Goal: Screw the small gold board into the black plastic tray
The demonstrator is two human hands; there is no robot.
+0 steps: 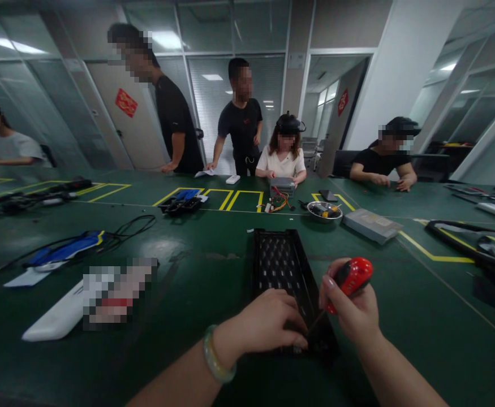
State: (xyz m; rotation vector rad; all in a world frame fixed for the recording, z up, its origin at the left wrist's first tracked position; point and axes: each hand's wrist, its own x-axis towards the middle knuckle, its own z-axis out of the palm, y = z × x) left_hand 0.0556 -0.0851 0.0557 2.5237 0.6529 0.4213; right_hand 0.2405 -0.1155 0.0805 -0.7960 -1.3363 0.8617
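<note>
A long black plastic case (275, 257) with rows of small slots in its floor lies lengthwise before me on the table. My right hand (357, 311) is closed around the handle of a screwdriver (357, 274), red with black parts. The thin shaft slants down to the left, toward the case's near end. Over that same end lies my left hand (268, 319), its fingers curled and pressed together close to the screwdriver's tip. Whatever those fingers pinch is hidden. The tip itself is too dark to make out.
Left of me lie a white elongated device (60, 311) and a blue item with black cables (67, 249). Beyond the case are a metal bowl (324, 211), a grey metal box (372, 225) and a black-and-blue tray (183, 200). Several people sit or stand around the green table (196, 305).
</note>
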